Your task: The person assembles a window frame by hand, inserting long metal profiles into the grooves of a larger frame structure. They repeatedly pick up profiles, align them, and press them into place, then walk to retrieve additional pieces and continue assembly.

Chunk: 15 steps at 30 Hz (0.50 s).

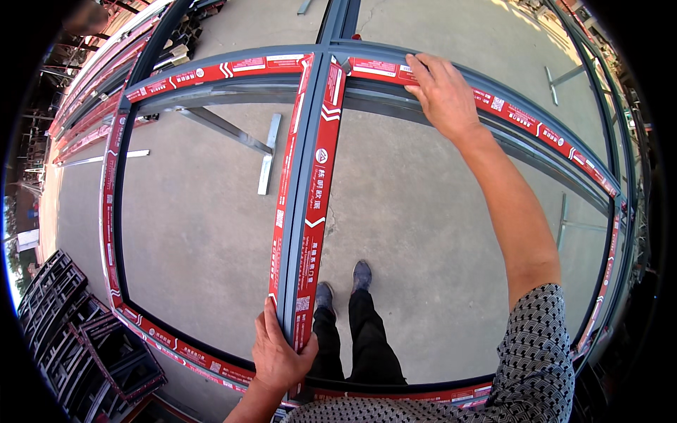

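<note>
A large grey metal window frame [302,162], its faces covered in red printed protective film, lies spread out in front of me. An upright middle bar crosses a long rail [536,125] near the top of the view. My left hand [279,358] wraps round the near end of the middle bar, fingers on its left side and thumb on its right. Farther off, my right hand [446,97] is laid over the rail to the right of the crossing. Its fingers bend over the rail with the fingertips pressed against it; their undersides are hidden.
Metal support stands [269,155] show on the concrete floor [204,233] through the frame's openings. Stacked dark frame pieces [63,324] fill the lower left. More red-filmed profiles [92,106] lie at the upper left. My shoes [361,275] stand below the near opening.
</note>
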Motion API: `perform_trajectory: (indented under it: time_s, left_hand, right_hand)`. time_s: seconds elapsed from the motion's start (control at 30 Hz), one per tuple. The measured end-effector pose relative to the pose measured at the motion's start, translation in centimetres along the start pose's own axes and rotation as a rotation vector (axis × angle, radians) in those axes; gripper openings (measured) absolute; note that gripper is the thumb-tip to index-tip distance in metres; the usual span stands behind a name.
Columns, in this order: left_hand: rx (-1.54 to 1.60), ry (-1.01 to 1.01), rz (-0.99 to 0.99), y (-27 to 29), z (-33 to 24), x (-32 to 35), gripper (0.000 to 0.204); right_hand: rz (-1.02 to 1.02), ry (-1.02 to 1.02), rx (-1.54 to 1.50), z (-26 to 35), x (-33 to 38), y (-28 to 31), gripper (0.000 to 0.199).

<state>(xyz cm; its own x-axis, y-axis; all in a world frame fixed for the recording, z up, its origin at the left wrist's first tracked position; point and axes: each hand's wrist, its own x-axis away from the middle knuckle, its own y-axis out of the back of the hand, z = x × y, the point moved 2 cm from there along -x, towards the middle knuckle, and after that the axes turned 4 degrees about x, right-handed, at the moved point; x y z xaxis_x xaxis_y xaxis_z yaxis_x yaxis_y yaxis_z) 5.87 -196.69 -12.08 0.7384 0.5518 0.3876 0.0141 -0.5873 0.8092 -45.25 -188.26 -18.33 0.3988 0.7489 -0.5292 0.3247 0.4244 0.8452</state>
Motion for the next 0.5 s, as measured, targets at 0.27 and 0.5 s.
perform_trajectory:
  time_s: [0.27, 0.5]
  left_hand:
    - [0.002, -0.033, -0.018, 0.0, 0.1, 0.2, 0.116]
    - [0.002, -0.009, 0.001, -0.8, 0.9, 0.3, 0.118]
  right_hand:
    - [0.107, -0.022, 0.035, 0.1, -0.1, 1.0, 0.053]
    - [0.202, -0.017, 0.103, -0.2, 0.1, -0.5, 0.053]
